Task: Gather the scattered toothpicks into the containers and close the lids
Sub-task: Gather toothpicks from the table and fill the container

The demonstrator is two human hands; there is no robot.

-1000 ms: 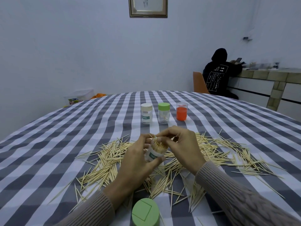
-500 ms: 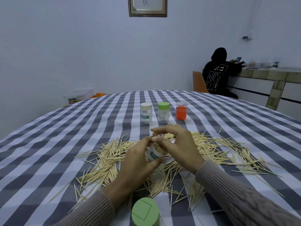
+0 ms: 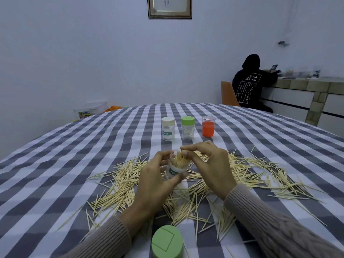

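Head view. A round worktop [image 3: 55, 164] covered by a grey-and-white checked cloth fills the lower half of the frame.

The left hand [image 3: 158, 183] is closed around a clear jar [image 3: 176, 169], thumb on its labelled front and fingers behind, holding it tilted above the middle of the worktop. The jar is lidless and packed with toothpicks whose tips show at its mouth.

The right hand [image 3: 208, 164] is just right of the jar; its thumb and forefinger are pinched together at the jar's rim, on the tips of the toothpicks there. Whether they grip a separate toothpick cannot be told. Both wrists wear ribbed beige sleeves [image 3: 270, 226].

Loose toothpicks [image 3: 121, 185] lie scattered in a wide band across the worktop, under and to both sides of the hands, reaching toward the right edge.

A green lid [image 3: 167, 242] lies at the near edge, between the two forearms.

Toward the far edge three containers stand upright in a row, near one another but apart: a white-lidded jar [image 3: 168, 128] on the left, a green-lidded jar [image 3: 188, 128] in the middle, and an orange jar [image 3: 208, 126] on the right, without a lid.

Beyond the worktop, a person in a black hoodie [image 3: 249, 84] sits on an orange chair [image 3: 228, 94] at a tiled counter [image 3: 307, 86]. A framed picture [image 3: 169, 6] hangs on the far wall.
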